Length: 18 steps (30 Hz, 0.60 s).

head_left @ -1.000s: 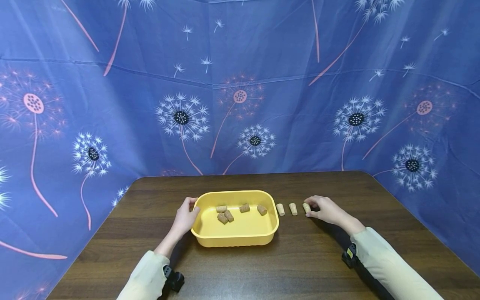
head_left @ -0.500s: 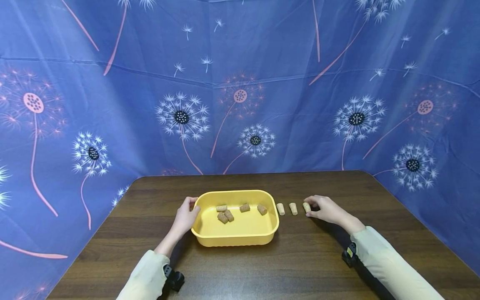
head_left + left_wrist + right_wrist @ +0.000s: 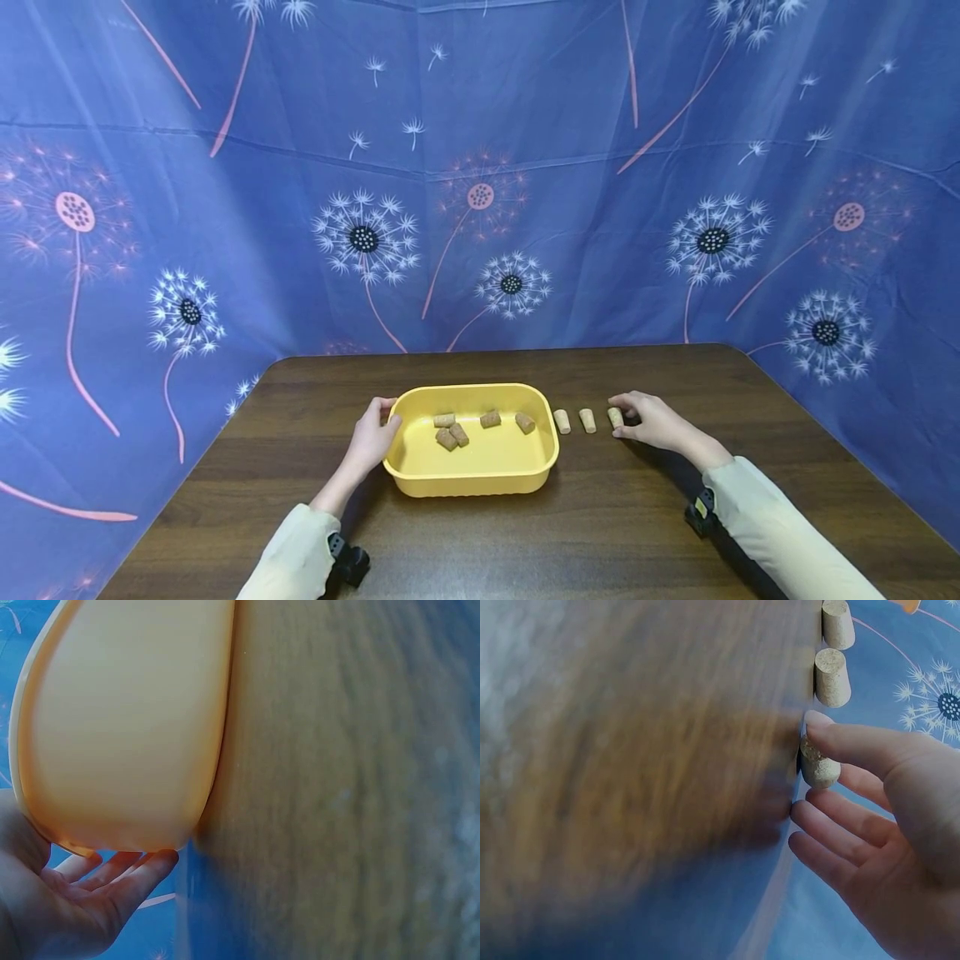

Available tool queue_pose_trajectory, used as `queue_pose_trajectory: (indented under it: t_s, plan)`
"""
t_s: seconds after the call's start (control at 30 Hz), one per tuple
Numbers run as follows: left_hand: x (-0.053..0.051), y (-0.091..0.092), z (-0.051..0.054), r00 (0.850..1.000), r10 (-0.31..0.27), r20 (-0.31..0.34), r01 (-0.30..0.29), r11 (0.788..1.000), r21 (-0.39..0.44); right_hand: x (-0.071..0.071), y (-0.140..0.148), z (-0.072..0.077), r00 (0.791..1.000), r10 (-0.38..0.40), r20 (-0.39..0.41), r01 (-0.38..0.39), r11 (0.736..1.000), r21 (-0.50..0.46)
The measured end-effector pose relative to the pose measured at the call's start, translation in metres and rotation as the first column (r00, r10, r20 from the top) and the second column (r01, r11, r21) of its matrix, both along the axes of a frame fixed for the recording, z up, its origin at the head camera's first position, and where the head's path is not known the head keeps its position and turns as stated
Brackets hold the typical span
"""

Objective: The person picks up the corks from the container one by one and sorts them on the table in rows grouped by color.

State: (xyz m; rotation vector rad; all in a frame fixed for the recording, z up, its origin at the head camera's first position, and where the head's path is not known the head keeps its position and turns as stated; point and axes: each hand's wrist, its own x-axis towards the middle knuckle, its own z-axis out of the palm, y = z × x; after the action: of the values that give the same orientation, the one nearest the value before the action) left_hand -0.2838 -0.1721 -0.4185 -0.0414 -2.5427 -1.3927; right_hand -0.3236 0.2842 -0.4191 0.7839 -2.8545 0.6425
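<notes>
My left hand (image 3: 372, 434) holds the left end of a yellow plastic tray (image 3: 472, 483), its thumb at the rim and its fingers against the outer wall. Several darker and paler corks lie inside the tray, among them a pale cork (image 3: 444, 420) and a brown cork (image 3: 525, 422). To the right, my right hand (image 3: 652, 419) pinches a pale tapered cork (image 3: 821, 769) between thumb and fingers, at the table. Two similar corks stand in line between the tray and that hand: a nearer-tray cork (image 3: 562, 422) and a middle cork (image 3: 587, 421).
A dark wooden table (image 3: 480, 546) carries everything, its far edge just behind the tray. Beyond it hangs a blue cloth (image 3: 600, 192) with dandelion prints. A black wrist camera (image 3: 349, 563) is strapped to the left sleeve, another camera (image 3: 699, 512) to the right one.
Both hands, the tray and the corks keep their places; only a slight shift of the head view shows.
</notes>
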Motion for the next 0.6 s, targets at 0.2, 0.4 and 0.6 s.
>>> queue_pose_trajectory:
  t_s: [0.2, 0.4, 0.6]
  plan:
    - [0.0006, 0.0000, 0.0006, 1.000, -0.004, 0.009, 0.004, 1.000, 0.002, 0.0008, 0.0009, 0.0010, 1.000, -0.002, -0.013, 0.002, 1.000, 0.013]
    - [0.0010, 0.0002, 0.0012, 1.000, -0.005, 0.026, 0.005, 1.000, 0.002, 0.0016, 0.0017, 0.0031, 0.998, -0.012, -0.054, 0.010, 0.999, -0.033]
    - [0.0015, 0.0002, 0.0015, 1.000, -0.005, 0.010, 0.005, 1.000, -0.002, 0.0003, -0.0024, 0.0065, 0.985, 0.008, -0.171, -0.019, 0.998, -0.061]
